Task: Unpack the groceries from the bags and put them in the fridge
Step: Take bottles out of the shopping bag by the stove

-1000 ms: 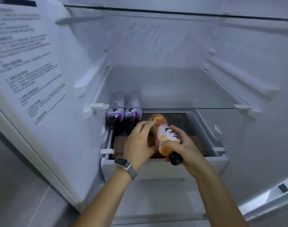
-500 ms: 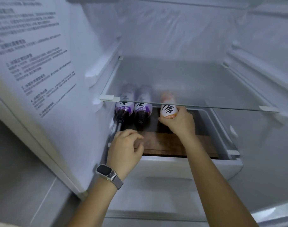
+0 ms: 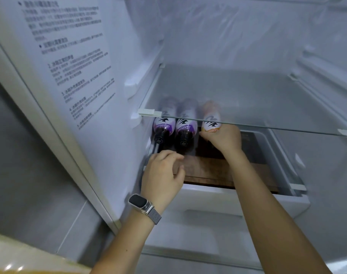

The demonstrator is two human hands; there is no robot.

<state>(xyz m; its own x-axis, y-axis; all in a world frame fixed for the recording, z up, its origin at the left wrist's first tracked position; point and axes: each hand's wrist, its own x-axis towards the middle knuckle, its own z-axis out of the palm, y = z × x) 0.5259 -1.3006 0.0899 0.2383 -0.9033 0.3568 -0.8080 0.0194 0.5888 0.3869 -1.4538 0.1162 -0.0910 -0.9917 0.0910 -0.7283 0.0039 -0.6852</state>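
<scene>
The right hand is reaching deep under the glass shelf and is holding the neck end of the orange bottle, with its fingers curled round it. The bottle is lying on its side, just past the fingertips, most likely because there is too little room under the shelf for it to stand up. To the left of that hand, two purple bottles are lying the same way, side by side, with their dark caps pointing out toward the person. The orange one is going right next to them, so all three are making a neat row that should not roll much. The left hand is hanging nearer the person, in front of the purple bottles, with its fingers loosely bent and nothing in them; it may be waiting to steady the row. Below both hands, a brown board is lying flat inside the white drawer. The orange bottle's cap is hiding behind the right hand, so I cannot tell if the hand is letting go. A watch is sitting on the left wrist.
</scene>
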